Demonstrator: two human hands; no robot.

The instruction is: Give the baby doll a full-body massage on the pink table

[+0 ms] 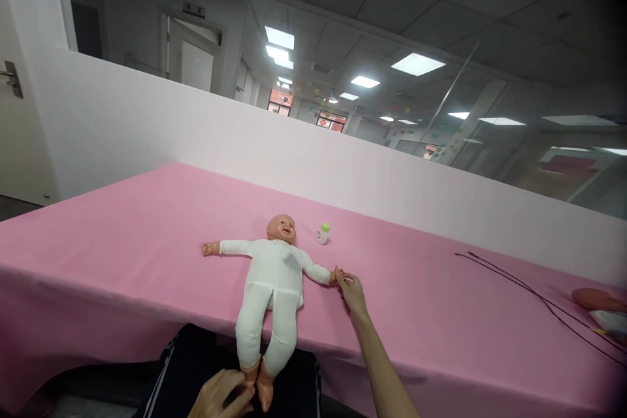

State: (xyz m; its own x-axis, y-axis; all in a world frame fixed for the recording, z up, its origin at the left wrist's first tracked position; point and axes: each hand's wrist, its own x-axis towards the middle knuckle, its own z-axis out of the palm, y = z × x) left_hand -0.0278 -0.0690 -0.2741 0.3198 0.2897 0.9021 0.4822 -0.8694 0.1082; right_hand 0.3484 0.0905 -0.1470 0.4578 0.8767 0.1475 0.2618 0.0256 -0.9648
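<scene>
A baby doll (277, 268) in a white top and white trousers lies on its back on the pink-covered table (161, 228), arms spread wide. Its lower legs and bare feet hang over the near edge. My right hand (353, 294) pinches the doll's hand on the right side with thumb and fingers. Down at the table's front edge, my left hand (223, 395) is curled against the doll's left-side foot (249, 375), its fingertips partly hidden. Beside the doll's head stands a small baby bottle (322, 234) with a green cap.
Thin black cables (529, 287) run across the right side of the table. A brownish rounded object (597, 300), cut off by the frame, lies at the far right. A white half wall (313, 170) with glass above borders the back; a door (19, 111) stands at left.
</scene>
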